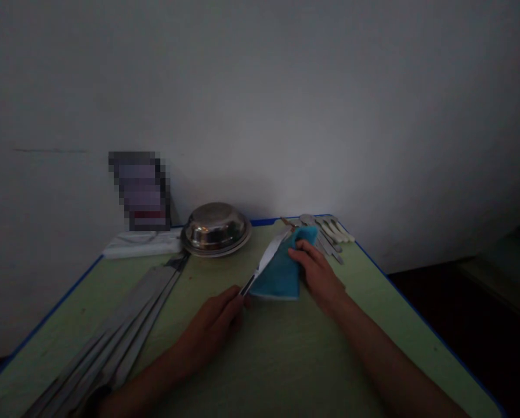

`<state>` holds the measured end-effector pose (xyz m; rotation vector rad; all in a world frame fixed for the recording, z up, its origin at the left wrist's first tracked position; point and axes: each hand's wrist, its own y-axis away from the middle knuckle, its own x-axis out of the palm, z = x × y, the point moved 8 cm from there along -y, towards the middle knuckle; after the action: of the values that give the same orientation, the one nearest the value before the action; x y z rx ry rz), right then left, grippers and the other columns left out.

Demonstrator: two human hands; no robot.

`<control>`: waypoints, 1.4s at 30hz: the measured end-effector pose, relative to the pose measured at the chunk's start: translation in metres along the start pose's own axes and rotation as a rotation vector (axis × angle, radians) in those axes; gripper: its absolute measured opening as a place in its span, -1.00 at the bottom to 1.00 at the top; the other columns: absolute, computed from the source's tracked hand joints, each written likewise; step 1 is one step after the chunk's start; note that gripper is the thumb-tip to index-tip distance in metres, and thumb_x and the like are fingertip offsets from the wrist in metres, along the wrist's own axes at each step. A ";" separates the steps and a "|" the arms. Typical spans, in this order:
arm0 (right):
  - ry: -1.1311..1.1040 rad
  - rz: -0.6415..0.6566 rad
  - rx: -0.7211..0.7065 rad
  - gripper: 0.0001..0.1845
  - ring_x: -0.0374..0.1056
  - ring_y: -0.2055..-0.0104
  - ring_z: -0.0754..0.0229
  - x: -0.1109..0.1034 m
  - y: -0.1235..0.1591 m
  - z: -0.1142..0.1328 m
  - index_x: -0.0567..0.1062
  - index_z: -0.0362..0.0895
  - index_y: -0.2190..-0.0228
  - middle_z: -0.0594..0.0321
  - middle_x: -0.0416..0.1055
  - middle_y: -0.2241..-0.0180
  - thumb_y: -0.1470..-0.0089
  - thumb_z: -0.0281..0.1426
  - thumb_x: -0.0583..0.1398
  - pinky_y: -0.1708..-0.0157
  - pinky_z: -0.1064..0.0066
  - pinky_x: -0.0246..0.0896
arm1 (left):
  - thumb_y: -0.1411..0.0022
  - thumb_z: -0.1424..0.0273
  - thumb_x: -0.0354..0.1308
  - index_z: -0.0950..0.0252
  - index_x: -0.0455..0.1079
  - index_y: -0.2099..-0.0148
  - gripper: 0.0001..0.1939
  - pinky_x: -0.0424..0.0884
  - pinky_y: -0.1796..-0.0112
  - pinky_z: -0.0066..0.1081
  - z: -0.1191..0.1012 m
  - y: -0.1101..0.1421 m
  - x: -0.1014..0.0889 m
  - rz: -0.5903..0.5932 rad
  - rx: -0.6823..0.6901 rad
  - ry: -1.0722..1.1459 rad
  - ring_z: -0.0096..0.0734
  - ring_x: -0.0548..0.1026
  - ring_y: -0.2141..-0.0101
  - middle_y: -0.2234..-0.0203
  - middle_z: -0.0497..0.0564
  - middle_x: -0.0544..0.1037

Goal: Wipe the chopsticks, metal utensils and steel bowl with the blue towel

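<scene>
My left hand (225, 313) is closed round the handle of a knife (266, 258), whose pale blade slants up and away to the right. A blue cloth (281, 276) hangs from my right hand (316, 267), which grips its upper part between thumb and fingers. The cloth lies along the right side of the blade; whether it touches the metal there I cannot tell. Just beyond my right hand, several spoons and other cutlery (325, 232) lie fanned at the table's far right corner.
The green table (307, 354) has a blue rim and stands against a grey wall. Upturned metal bowls or plates (216, 229) are stacked at the back. Left of them, a blurred-out upright panel (140, 191) rises behind a white bundle (142, 244). Long grey strips (125, 325) stretch along the left side.
</scene>
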<state>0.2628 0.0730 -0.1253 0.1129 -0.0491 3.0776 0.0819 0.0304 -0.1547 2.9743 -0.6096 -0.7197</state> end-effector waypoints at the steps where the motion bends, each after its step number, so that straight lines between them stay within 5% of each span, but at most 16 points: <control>1: -0.094 0.033 0.068 -0.84 0.18 0.47 0.29 0.009 0.004 -0.005 0.29 -0.08 0.51 0.39 0.25 0.53 0.14 -0.28 0.16 0.45 0.47 0.09 | -0.28 0.22 -0.17 0.25 0.29 0.35 -0.70 0.19 0.54 -0.51 0.000 0.000 0.001 0.006 0.007 -0.008 -0.46 0.25 0.57 0.60 -0.15 0.26; 8: -0.468 0.044 0.570 -0.78 0.31 0.50 0.17 0.023 0.020 -0.039 0.36 -0.14 0.59 0.25 0.33 0.66 0.10 -0.28 0.02 0.42 0.33 0.24 | -0.29 0.23 -0.16 0.23 0.28 0.36 -0.71 0.22 0.48 -0.49 -0.008 0.004 0.002 0.029 0.057 -0.078 -0.42 0.29 0.53 0.59 -0.14 0.30; 12: -0.521 0.159 0.458 -0.73 0.36 0.39 0.12 0.021 0.009 -0.034 0.36 -0.12 0.56 0.20 0.39 0.59 0.06 -0.21 0.02 0.37 0.28 0.27 | -0.28 0.25 -0.15 0.22 0.31 0.35 -0.72 0.24 0.46 -0.50 -0.007 0.004 0.002 0.045 0.094 -0.062 -0.41 0.30 0.51 0.57 -0.13 0.32; 16: -0.561 0.205 0.328 -0.89 0.36 0.41 0.17 0.029 0.007 -0.029 0.34 -0.11 0.55 0.25 0.41 0.53 0.10 -0.35 0.07 0.37 0.31 0.28 | -0.28 0.24 -0.17 0.22 0.30 0.36 -0.71 0.23 0.50 -0.51 -0.002 0.000 0.000 0.025 0.077 -0.034 -0.42 0.29 0.54 0.60 -0.13 0.31; 21: -0.539 0.088 0.210 -0.84 0.38 0.35 0.21 0.039 0.015 -0.037 0.42 -0.12 0.43 0.29 0.46 0.42 0.14 -0.34 0.23 0.19 0.29 0.26 | -0.27 0.26 -0.15 0.23 0.33 0.38 -0.70 0.27 0.43 -0.48 -0.013 0.001 0.000 0.035 0.126 -0.123 -0.37 0.37 0.49 0.54 -0.08 0.43; 29: -0.584 0.071 0.259 -0.65 0.41 0.24 0.18 0.050 0.021 -0.042 0.45 -0.16 0.27 0.22 0.50 0.31 0.14 -0.26 0.27 0.12 0.28 0.25 | -0.26 0.27 -0.12 0.22 0.37 0.42 -0.69 0.26 0.46 -0.46 -0.021 0.007 0.011 0.098 0.155 -0.268 -0.33 0.43 0.54 0.58 -0.06 0.47; 35: -0.601 -0.088 0.284 -0.66 0.42 0.30 0.19 0.040 0.018 -0.049 0.43 -0.14 0.29 0.25 0.51 0.37 0.09 -0.18 0.22 0.24 0.31 0.33 | -0.31 0.24 -0.18 0.22 0.36 0.26 -0.68 0.28 0.39 -0.43 -0.022 0.006 0.015 0.122 0.163 -0.322 -0.28 0.47 0.46 0.46 -0.01 0.51; 42: -0.590 -0.337 0.229 -0.69 0.41 0.40 0.19 0.003 0.003 -0.053 0.43 -0.10 0.37 0.29 0.50 0.41 0.05 -0.12 0.16 0.34 0.32 0.34 | -0.32 0.27 -0.18 0.23 0.29 0.39 -0.68 0.24 0.46 -0.44 -0.021 0.008 0.020 0.158 0.179 -0.472 -0.34 0.43 0.52 0.57 -0.06 0.43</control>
<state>0.2563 0.0722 -0.1776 0.9268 0.2652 2.5966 0.1047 0.0142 -0.1438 2.8653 -0.9611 -1.4350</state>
